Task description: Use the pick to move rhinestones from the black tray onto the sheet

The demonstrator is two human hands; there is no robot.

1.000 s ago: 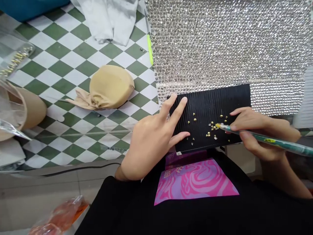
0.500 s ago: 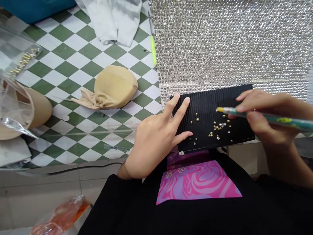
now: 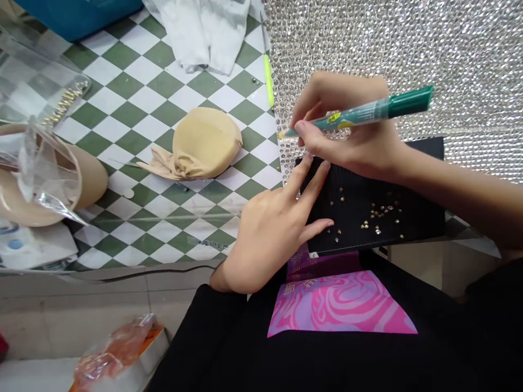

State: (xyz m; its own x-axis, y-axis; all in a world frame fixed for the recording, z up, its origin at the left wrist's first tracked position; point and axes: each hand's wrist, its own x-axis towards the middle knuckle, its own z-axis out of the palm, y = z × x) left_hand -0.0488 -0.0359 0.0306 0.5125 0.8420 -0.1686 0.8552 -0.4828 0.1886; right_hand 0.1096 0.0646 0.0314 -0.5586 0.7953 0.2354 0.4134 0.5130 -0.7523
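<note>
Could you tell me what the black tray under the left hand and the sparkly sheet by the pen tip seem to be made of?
The black tray looks like matte ribbed plastic or card: fine parallel ridges, no shine. The sparkly sheet seems a backing covered in faceted clear rhinestones, glinting in tight rows; its backing material is hidden.

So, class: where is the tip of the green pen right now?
The pen is in the right hand, its tip at the left edge of the rhinestone sheet, just above the black tray.

right hand (image 3: 351, 136) gripping green pen (image 3: 359, 113), rhinestone sheet (image 3: 408, 54)
</note>
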